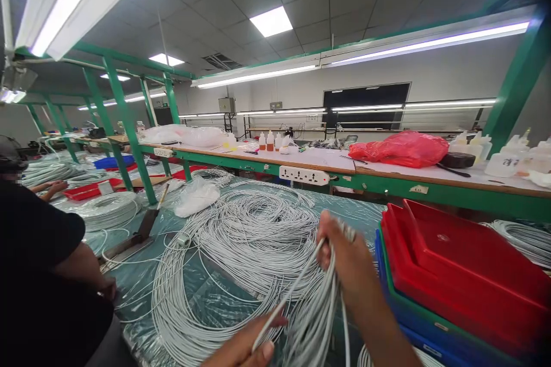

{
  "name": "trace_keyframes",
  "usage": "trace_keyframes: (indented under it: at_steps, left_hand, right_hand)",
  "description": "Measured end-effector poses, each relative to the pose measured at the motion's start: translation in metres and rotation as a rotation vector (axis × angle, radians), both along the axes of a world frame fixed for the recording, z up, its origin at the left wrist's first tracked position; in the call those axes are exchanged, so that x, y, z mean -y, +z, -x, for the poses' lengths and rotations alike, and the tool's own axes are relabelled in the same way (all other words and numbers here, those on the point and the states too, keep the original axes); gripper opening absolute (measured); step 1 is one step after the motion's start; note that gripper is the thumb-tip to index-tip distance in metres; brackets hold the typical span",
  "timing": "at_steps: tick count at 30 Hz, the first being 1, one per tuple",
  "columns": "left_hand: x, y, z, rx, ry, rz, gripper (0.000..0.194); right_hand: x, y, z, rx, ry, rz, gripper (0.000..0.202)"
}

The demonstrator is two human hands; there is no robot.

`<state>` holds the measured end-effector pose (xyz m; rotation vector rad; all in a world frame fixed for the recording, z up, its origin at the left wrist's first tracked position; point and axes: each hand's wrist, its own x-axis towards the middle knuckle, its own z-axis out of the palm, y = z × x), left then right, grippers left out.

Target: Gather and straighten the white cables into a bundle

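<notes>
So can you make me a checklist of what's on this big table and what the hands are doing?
Surface: table under a teal plastic sheet.
Job's things: bundle of grey cables gripped by right hand; one cable end pinched by left hand.
Clutter: stacked red, green and blue trays; white plastic bag.
Hands: both closed on cables.
Cables: large loose coil.
Surroundings: co-worker's arm on the left; green shelf with bottles, red bag, power strip.

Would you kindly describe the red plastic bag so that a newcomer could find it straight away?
Start at the long green-framed wooden shelf running above the bench of white cable coils. On its right half, just left of the white plastic bottles, lies the crumpled red plastic bag. It is the only soft, shiny red thing up there.
</notes>
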<state>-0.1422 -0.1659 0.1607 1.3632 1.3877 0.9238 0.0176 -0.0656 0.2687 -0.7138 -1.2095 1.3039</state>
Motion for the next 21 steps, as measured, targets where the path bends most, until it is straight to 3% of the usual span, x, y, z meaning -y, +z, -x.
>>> trace_keyframes:
  at_steps: [2, 4, 6, 8, 11, 15, 18, 21]
  left_hand:
    - [0.004, 0.051, 0.016, 0.145, -0.174, -0.130, 0.056]
    - [-0.001, 0.104, 0.020, 0.241, -0.228, -0.365, 0.073]
    - [-0.015, 0.150, 0.008, 0.193, -0.201, -0.442, 0.079]
    - [-0.034, 0.181, -0.012, 0.156, -0.187, -0.486, 0.074]
    - [-0.065, 0.193, -0.040, 0.208, -0.263, -0.469, 0.046]
    - [-0.090, 0.177, -0.048, 0.209, -0.204, -0.357, 0.006]
    - [-0.094, 0.173, -0.039, 0.213, -0.194, -0.363, 0.006]
    - [-0.094, 0.179, -0.032, 0.323, -0.226, -0.393, 0.014]
  right_hand:
    - [-0.003, 0.051, -0.002, -0.029, -0.034, -0.162, 0.039]
    - [-0.007, 0.093, 0.004, -0.013, -0.002, -0.316, 0.037]
    - [-0.013, 0.119, 0.017, 0.029, 0.023, -0.451, 0.036]
    - [-0.021, 0.128, 0.031, 0.082, 0.008, -0.520, 0.037]
    - [-0.034, 0.121, 0.047, 0.139, -0.035, -0.496, 0.039]
    - [-0.052, 0.105, 0.051, 0.158, -0.025, -0.419, 0.039]
    - [-0.063, 0.110, 0.045, 0.221, 0.068, -0.445, 0.039]
    - [-0.064, 0.128, 0.035, 0.271, 0.147, -0.531, 0.031]
